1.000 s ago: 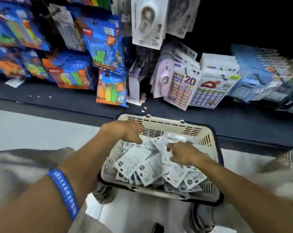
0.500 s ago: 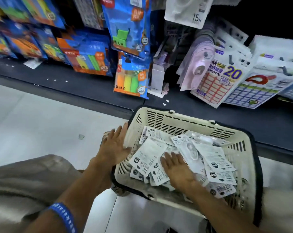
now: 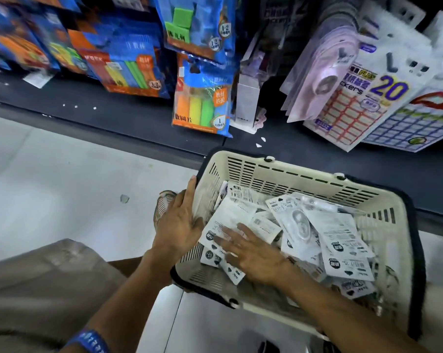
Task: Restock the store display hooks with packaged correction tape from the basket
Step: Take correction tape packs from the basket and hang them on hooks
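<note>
Our cream basket (image 3: 286,174) sits on the floor by the shelf, full of white correction tape packs (image 3: 342,240) lying flat at every angle, most long axes running roughly diagonal, print mostly too blurry to read. Our left hand (image 3: 177,225) lies flat with straight fingers against the basket's left wall. Our right hand (image 3: 251,253) presses spread, straight fingers on the pile, gripping nothing. On the hooks, a sticker pack (image 3: 352,98) reads "20" and "ckers".

"20" on sticker pack (image 3: 363,98)
</note>
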The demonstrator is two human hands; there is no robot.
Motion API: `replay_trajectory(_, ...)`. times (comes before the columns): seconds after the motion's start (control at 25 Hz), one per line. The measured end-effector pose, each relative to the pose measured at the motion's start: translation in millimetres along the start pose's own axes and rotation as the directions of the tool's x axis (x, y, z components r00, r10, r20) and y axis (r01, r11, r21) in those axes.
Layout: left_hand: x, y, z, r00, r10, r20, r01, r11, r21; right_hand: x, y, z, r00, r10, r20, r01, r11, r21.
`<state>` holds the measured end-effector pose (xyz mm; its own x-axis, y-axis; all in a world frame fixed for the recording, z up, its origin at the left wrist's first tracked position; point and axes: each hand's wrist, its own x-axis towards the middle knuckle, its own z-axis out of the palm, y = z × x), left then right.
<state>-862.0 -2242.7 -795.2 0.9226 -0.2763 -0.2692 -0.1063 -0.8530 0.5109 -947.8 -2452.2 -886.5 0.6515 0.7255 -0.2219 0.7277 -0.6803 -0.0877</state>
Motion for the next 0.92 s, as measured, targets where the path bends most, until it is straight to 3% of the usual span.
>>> replay_trajectory(0.12,1,-1,-1,1.0,-0.011,0.013,0.012,1.0,-0.024,0,-9,11,0.992,0.111,0.065,-0.108,0.993,-0.054)
replay_trajectory(0.32,-1,6,-4,0.996,-0.063,0.061,0.068,0.995,-0.074,-7,0,-1,0.985,0.027,0.172,-0.03,0.999,0.017)
replay_trajectory(0.44,-1,7,-5,0.995,-0.068,0.073,0.074,0.995,-0.071,-17,0,7,0.968,0.172,0.183,-0.163,0.984,-0.067)
replay_trajectory(0.56,-1,5,-3,0.995,-0.072,0.063,0.076,0.995,-0.062,-18,-6,15,0.945,0.309,0.104,-0.303,0.951,-0.067)
replay_trajectory(0.64,2,4,-1,0.996,-0.071,0.044,0.074,0.996,-0.055,-12,-1,5,0.968,0.252,-0.006,-0.251,0.965,0.079)
replay_trajectory(0.72,4,5,-3,0.995,-0.079,0.068,0.092,0.968,-0.235,-1,6,-14,0.953,0.252,-0.166,-0.195,0.935,0.298)
replay_trajectory(0.8,9,13,-11,0.991,-0.121,0.052,0.131,0.858,-0.497,11,21,-50,0.873,0.436,-0.219,-0.215,0.747,0.629)
replay_trajectory(0.84,13,17,-16,0.984,-0.176,-0.003,0.143,0.807,-0.573,13,36,-70,0.836,0.533,-0.133,-0.234,0.565,0.791)
replay_trajectory(0.92,19,28,-27,0.965,-0.238,-0.115,0.105,0.744,-0.66,7,71,-110,0.788,0.596,0.156,-0.203,0.012,0.979)
